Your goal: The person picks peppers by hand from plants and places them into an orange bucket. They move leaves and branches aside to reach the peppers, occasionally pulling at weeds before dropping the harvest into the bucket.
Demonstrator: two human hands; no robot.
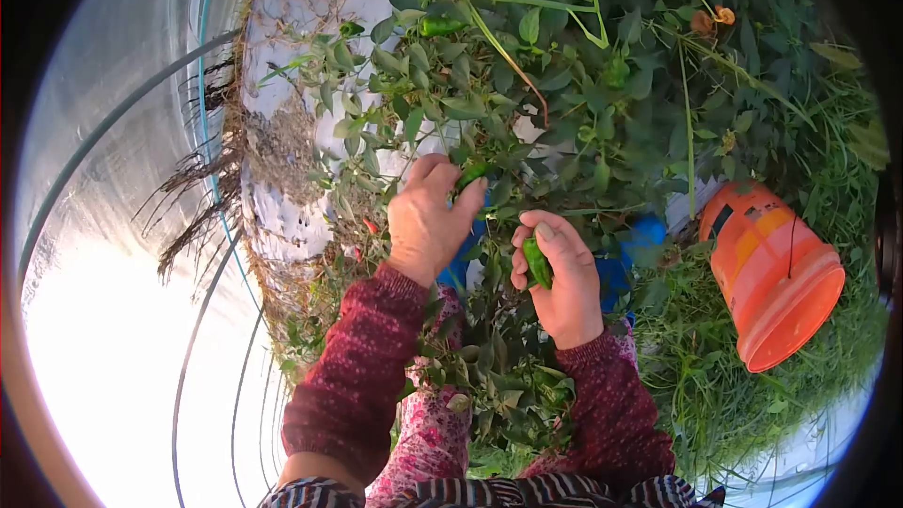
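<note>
My left hand [425, 218] reaches into the leafy pepper plants [451, 85], with thumb and fingers closed around a green pepper [472, 175] among the leaves. Beside it, palm turned up, my right hand [569, 282] has its fingers curled over another green pepper [537, 263]. A third green pepper [440, 26] hangs in the foliage farther up. Low on the left, a small red pepper [371, 226] shows between stems.
An orange bucket [767, 268] stands tilted in this view on the grass [696, 386] at the right. Blue footwear [616, 273] shows beneath the plants. White ground sheeting [292, 66], dry roots and a curved hose-like pole [122, 122] line the left by translucent plastic.
</note>
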